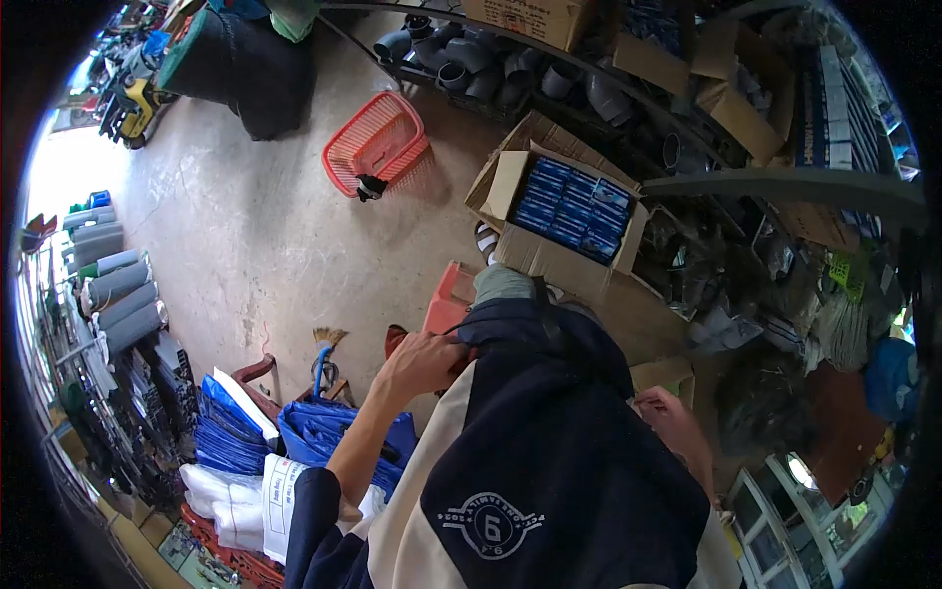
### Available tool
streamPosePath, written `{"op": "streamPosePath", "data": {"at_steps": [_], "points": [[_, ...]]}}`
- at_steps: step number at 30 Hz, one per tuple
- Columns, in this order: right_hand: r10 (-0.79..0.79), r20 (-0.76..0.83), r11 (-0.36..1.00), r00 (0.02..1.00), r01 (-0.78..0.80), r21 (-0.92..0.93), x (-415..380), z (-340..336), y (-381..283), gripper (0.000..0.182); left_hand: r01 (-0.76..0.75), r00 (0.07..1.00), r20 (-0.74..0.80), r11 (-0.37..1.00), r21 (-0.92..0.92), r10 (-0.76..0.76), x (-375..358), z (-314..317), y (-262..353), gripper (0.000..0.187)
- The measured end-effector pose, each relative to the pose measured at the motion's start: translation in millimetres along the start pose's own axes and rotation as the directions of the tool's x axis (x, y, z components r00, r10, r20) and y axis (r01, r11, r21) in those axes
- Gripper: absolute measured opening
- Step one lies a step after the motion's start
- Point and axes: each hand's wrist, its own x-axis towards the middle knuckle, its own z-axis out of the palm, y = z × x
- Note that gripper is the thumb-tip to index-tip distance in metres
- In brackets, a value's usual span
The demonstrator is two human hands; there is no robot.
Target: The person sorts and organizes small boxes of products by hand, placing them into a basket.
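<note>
My left hand (pixel 428 361) is at my waist, at the edge of my dark shirt (pixel 569 432). Its fingers are curled, and whatever lies under them is hidden. Just ahead of it stands a pink-red plastic stool (pixel 449 297). On my other side, my right hand (pixel 673 420) hangs close to the shirt with bent fingers, partly covered by the cloth. I cannot make out anything in it. A cardboard box (pixel 661 377) sits beside that hand. In front of my legs, an open carton (pixel 549 257) holds rows of small blue boxes (pixel 574 208).
A red plastic basket (pixel 339 162) with a black item on its rim stands on the concrete floor (pixel 235 236). Shelves of grey pipe fittings (pixel 473 54) line the far side. Blue plastic sheeting (pixel 231 432), a broom (pixel 324 355) and several rolls (pixel 123 285) are at left.
</note>
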Motion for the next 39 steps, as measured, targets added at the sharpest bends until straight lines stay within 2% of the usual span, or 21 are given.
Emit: {"op": "streamPosePath", "data": {"at_steps": [2,5,6,7,9,11,14,17,20,24,26,27,30,33,34,35,36,37,38,39], "points": [[-0.097,0.021,0.995,0.995,0.097,0.014,6,-1,8,0.024,0.007,0.999,-0.032,1.0,-0.016,-0.007,-10,12,9,0.029],[-0.1,-0.013,0.987,0.995,0.1,0.122,26,6,32,0.028,0.085,0.996,-0.004,0.996,0.016,-0.085,-20,26,39,0.029],[-0.132,0.016,0.986,0.991,0.13,0.107,31,6,30,0.029,0.123,0.992,0.021,0.992,0.041,-0.124,-26,31,49,0.029],[-0.161,0.045,0.983,0.986,0.156,0.098,35,8,26,0.029,0.083,0.996,-0.024,0.991,0.106,-0.081,-31,46,55,0.03],[-0.249,0.104,0.968,0.963,0.247,0.034,38,7,24,0.031,0.117,0.993,-0.029,0.989,0.092,-0.115,-41,48,77,0.03],[-0.259,0.169,0.965,0.951,0.262,0.007,31,0,26,0.032,0.114,0.991,-0.081,0.991,0.075,-0.107,-53,52,94,0.03],[-0.286,0.227,0.953,0.931,0.301,-0.031,33,-7,40,0.034,0.206,0.971,0.092,0.968,0.143,-0.22,-52,43,109,0.022],[-0.261,0.236,0.958,0.936,0.281,-0.053,37,-10,40,0.033,0.253,0.947,0.164,0.955,0.154,-0.278,-47,49,100,0.028],[-0.23,0.242,0.969,0.943,0.245,-0.034,43,-9,21,0.032,0.454,0.823,0.294,0.874,0.173,-0.486,-41,29,106,0.033],[-0.072,0.209,0.99,0.975,0.096,-0.102,67,-1,0,0.034,0.551,0.804,0.311,0.831,-0.069,-0.507,-49,13,75,0.035],[-0.094,0.131,0.995,0.987,0.096,-0.006,88,6,3,0.033,0.549,0.818,0.316,0.816,-0.179,-0.481,-57,-5,45,0.039],[-0.1,0.09,0.994,0.991,0.097,0.041,99,9,3,0.033,0.576,0.807,0.342,0.767,-0.282,-0.481,-60,-17,26,0.041],[-0.224,-0.133,0.957,0.966,0.192,-0.216,136,21,-24,0.03,0.55,0.828,0.176,0.708,-0.443,-0.533,-56,-51,-47,0.039],[-0.153,-0.153,0.924,0.976,0.086,-0.372,184,34,-72,0.027,0.35,0.759,0.041,0.353,-0.867,-0.65,-25,-55,-157,0.041],[-0.141,-0.166,0.907,0.976,0.06,-0.418,205,44,-88,0.027,0.207,0.704,0.121,0.04,-0.978,-0.699,-10,-51,-195,0.042],[-0.139,-0.163,0.896,0.977,0.054,-0.441,229,55,-104,0.026,0.02,0.665,0.216,-0.272,-0.962,-0.715,12,-43,-234,0.043],[-0.111,-0.138,0.921,0.984,0.049,-0.386,259,71,-116,0.026,-0.178,0.646,0.32,-0.544,-0.82,-0.693,35,-26,-278,0.043],[-0.075,-0.108,0.942,0.991,0.035,-0.335,293,87,-122,0.026,-0.325,0.794,0.203,-0.683,-0.655,-0.573,66,20,-332,0.042],[-0.044,-0.072,0.956,0.996,0.021,-0.293,336,98,-132,0.026,-0.414,0.882,0.026,-0.802,-0.431,-0.47,93,69,-379,0.041],[-0.01,-0.011,0.965,1.0,0.007,-0.262,383,113,-148,0.026,-0.392,0.834,0.132,-0.744,-0.541,-0.536,113,81,-394,0.045]]}}
